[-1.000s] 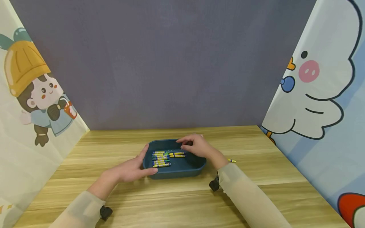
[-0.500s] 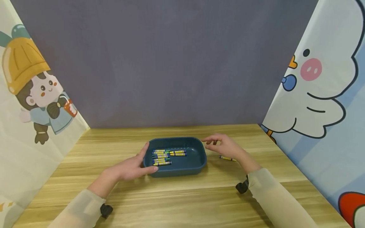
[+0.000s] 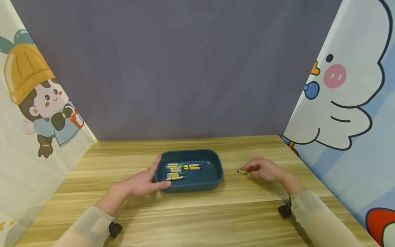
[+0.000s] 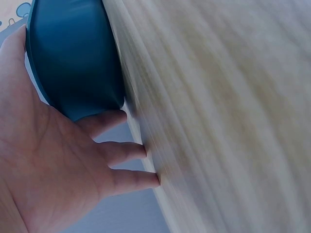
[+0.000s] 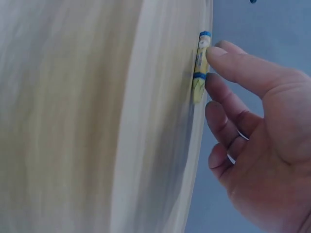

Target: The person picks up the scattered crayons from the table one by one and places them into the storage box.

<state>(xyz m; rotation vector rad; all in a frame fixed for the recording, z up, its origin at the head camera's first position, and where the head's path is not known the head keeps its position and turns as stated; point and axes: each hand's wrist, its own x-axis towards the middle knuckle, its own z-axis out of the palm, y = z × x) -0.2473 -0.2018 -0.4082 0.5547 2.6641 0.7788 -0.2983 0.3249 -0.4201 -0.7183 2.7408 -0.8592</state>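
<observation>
A dark blue-green plastic box (image 3: 192,188) stands on the wooden table, with several yellow-wrapped crayons (image 3: 174,173) in its left half. My left hand (image 3: 140,181) rests against the box's left end, thumb and fingers spread and straight. In the left wrist view, fingertips reach the tabletop beside the box (image 4: 77,53). To the right of the box, my right hand (image 3: 265,169) pinches a yellow crayon (image 3: 242,171) with blue bands. The right wrist view shows that crayon (image 5: 201,60) low at the table surface, my thumb on its side and the other fingers loosely curled.
The wooden table (image 3: 197,219) runs back to a grey panel (image 3: 191,68). Panels with cartoon prints stand on the left (image 3: 18,144) and right (image 3: 348,130).
My right hand has left the box, moved right and come down onto the loose crayon on the table. My left hand and the box have stayed in place.
</observation>
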